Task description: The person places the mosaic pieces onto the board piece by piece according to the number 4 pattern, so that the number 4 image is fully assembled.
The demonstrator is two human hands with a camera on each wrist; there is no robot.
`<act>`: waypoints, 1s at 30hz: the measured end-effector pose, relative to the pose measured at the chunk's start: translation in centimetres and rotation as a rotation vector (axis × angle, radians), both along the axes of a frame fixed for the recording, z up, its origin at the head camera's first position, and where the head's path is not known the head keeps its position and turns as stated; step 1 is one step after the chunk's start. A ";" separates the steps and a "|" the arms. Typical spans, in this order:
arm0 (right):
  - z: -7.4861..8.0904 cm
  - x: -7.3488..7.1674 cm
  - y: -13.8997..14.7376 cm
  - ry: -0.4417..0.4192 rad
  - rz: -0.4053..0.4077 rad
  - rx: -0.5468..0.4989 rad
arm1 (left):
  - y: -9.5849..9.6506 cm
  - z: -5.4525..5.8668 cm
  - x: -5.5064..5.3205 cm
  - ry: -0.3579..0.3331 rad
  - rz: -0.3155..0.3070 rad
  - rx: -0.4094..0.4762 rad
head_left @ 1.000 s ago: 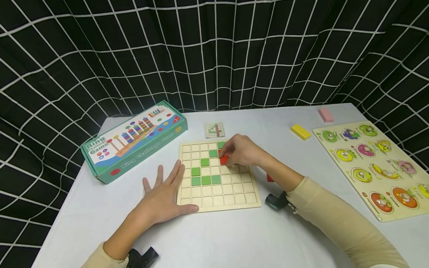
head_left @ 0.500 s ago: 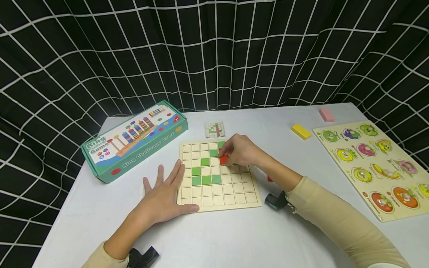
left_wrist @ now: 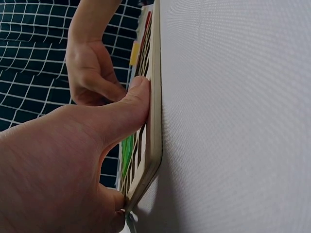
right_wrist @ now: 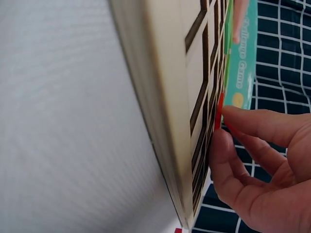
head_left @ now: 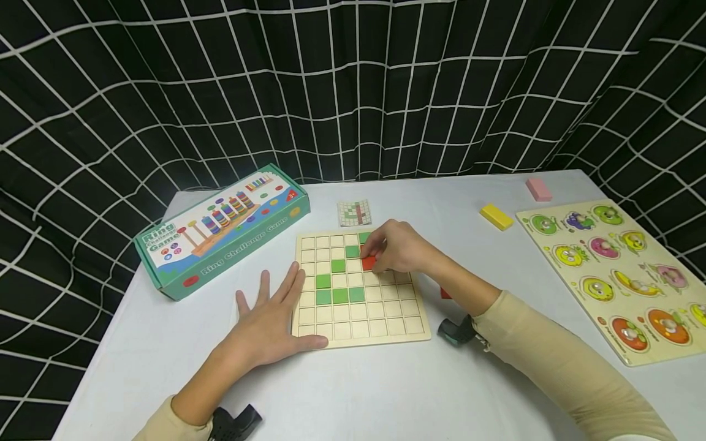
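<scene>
A wooden grid board lies flat on the white table, with several green tiles set in its squares. My left hand spreads over the board's left edge, its thumb on the near left corner. At the upper middle of the grid, my right hand pinches a red tile between thumb and fingers. The right wrist view has this tile edge-on at the fingertips, against the board's surface. Just behind it some more red shows, mostly covered by the fingers. Another red tile lies on the table, partly hidden by my right forearm.
A small pattern card lies beyond the board. At the left stands a green Ring Challenge Game box. To the right are a yellow block, a pink block and a fruit puzzle board. A gridded black curtain hangs behind.
</scene>
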State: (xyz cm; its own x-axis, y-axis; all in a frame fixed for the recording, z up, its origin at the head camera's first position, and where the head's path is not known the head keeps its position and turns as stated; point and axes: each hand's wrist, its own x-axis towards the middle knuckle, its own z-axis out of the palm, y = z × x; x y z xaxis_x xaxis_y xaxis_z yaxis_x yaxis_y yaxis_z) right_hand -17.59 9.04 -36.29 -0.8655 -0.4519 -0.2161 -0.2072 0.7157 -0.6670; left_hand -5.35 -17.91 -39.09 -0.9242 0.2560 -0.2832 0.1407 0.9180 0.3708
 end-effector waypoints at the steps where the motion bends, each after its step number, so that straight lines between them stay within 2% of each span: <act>1: 0.0 0.0 0.1 0.002 0.004 -0.004 | 0.0 0.0 0.0 -0.001 0.001 0.003; 9: 0.4 0.0 0.9 -0.028 0.026 -0.040 | 0.0 0.0 0.0 -0.003 0.000 0.002; 16: 1.1 0.0 1.9 -0.051 0.004 -0.069 | 0.0 -0.1 0.0 -0.007 -0.002 -0.002; 23: 1.7 0.1 3.7 0.000 -0.005 -0.090 | 0.0 0.0 0.0 -0.003 0.002 0.002; 30: 1.6 -0.4 5.6 0.035 -0.014 -0.079 | 0.0 0.0 0.0 0.000 0.001 0.009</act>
